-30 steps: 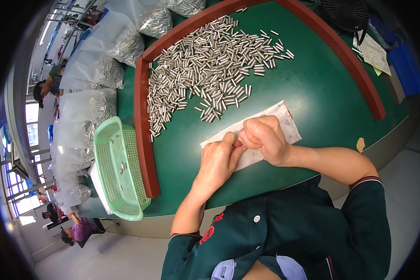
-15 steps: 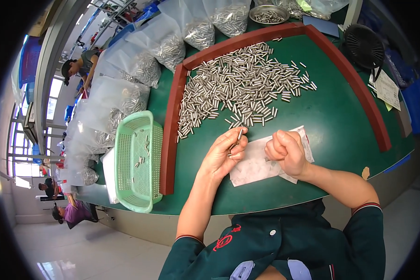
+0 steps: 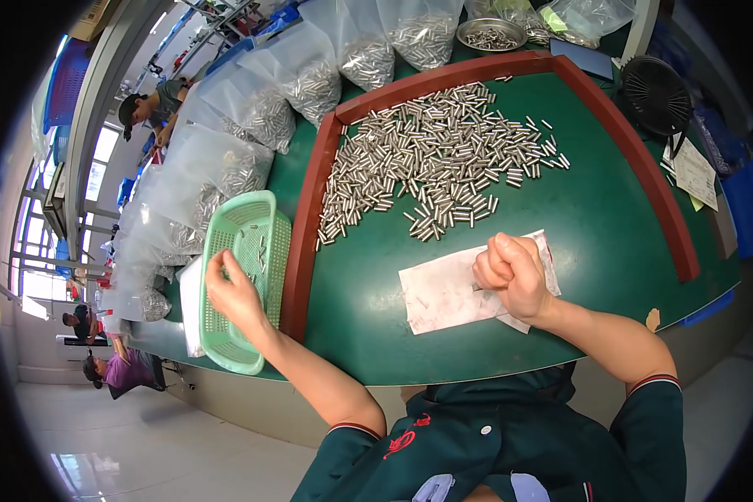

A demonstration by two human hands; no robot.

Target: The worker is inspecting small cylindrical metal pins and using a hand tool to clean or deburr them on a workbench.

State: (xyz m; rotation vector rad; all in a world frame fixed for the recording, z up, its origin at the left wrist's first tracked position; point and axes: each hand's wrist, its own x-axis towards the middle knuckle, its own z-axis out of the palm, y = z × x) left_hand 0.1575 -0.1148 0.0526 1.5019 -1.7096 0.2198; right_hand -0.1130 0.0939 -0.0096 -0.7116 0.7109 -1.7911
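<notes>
My left hand (image 3: 236,293) is over the light green plastic basket (image 3: 215,339), its fingers curled together. Whatever is in those fingers, if anything, is hidden. A few small metal pins (image 3: 261,249) lie on the basket's floor beside the hand. My right hand (image 3: 512,274) is closed in a fist above a stained white cloth (image 3: 439,293), and its contents cannot be seen. Beyond the hands, a large heap of short shiny metal pins (image 3: 427,159) spreads over the green table (image 3: 586,192).
A dark red wooden border (image 3: 309,226) frames the pin heap on its left, back and right. Clear bags of pins (image 3: 309,88) line the table's far left edge. At the back are a metal bowl (image 3: 492,35) of pins and a black fan (image 3: 657,96). Other people work at left.
My left hand has moved left from the front of the pin heap, where it held metal pins, to the green basket. My right fist has stayed nearly in place.
</notes>
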